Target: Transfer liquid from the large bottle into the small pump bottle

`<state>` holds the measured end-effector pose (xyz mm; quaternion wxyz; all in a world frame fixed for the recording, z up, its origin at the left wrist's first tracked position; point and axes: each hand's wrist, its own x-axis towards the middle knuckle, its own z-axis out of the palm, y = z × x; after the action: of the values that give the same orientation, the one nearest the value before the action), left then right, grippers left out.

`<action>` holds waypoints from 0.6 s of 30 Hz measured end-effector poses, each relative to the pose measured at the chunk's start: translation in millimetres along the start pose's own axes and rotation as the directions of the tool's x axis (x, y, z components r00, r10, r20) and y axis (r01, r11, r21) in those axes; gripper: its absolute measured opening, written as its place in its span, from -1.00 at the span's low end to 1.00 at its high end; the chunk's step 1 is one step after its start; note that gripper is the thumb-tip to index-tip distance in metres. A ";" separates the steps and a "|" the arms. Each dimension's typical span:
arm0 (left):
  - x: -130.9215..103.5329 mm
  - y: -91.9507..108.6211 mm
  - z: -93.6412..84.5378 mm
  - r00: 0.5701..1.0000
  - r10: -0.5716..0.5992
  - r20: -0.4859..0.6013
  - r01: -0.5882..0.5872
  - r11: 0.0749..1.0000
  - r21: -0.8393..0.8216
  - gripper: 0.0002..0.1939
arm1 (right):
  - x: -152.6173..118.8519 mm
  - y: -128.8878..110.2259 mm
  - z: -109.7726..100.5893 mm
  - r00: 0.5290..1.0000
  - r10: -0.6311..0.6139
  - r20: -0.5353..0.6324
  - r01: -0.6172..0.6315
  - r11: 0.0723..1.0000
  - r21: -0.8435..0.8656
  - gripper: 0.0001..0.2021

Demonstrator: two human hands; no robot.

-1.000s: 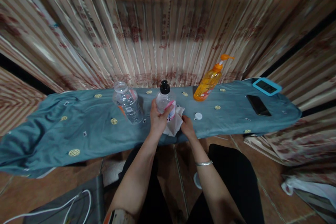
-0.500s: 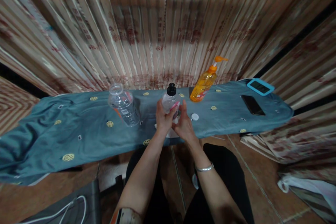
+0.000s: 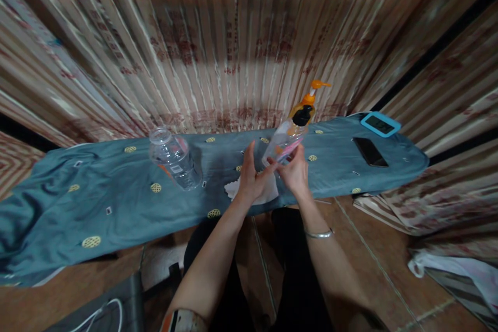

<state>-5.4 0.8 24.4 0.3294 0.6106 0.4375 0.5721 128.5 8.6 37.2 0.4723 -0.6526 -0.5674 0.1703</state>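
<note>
A clear bottle with a black cap (image 3: 286, 137) is tilted to the right, its cap in front of the orange pump bottle (image 3: 308, 99). My right hand (image 3: 294, 171) is closed around the lower part of the clear bottle. Near its base is my left hand (image 3: 252, 179), thumb and fingers spread apart; its fingertips are close to the bottle's bottom. A white tissue (image 3: 268, 190) lies under my left hand on the blue-green cloth (image 3: 132, 187). To the left, a large clear open-topped bottle (image 3: 177, 161) leans on the cloth.
On the right part of the cloth lie a dark phone (image 3: 370, 152) and a blue-framed digital clock (image 3: 380, 124). A striped curtain (image 3: 218, 36) hangs behind. At the lower left is a grey surface (image 3: 132, 301) with a white cable (image 3: 103, 316).
The black-capped bottle has moved right and tipped from upright, carried by my right hand. My left hand has opened off it, uncovering more tissue. The small white disc is no longer visible.
</note>
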 end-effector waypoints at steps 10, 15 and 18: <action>-10.0 -26.2 -26.6 0.999 -0.032 0.019 0.028 0.977 0.214 -0.42 | 45.5 64.6 -19.1 0.967 0.203 -0.152 -0.237 0.936 -0.260 -0.19; -17.1 -37.9 -36.8 0.997 -0.062 0.053 0.045 0.963 0.267 -0.46 | 50.7 82.3 -12.8 0.958 0.244 -0.150 -0.279 0.915 -0.293 -0.17; -19.4 -46.9 -43.1 0.997 -0.067 0.048 0.052 0.960 0.274 -0.46 | 50.5 87.5 -9.9 0.959 0.242 -0.145 -0.275 0.913 -0.301 -0.16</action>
<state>-54.5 -2.3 -20.3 0.2715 0.6528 0.5207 0.4786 201.8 57.8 -12.8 0.3632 -0.7976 -0.4704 0.1029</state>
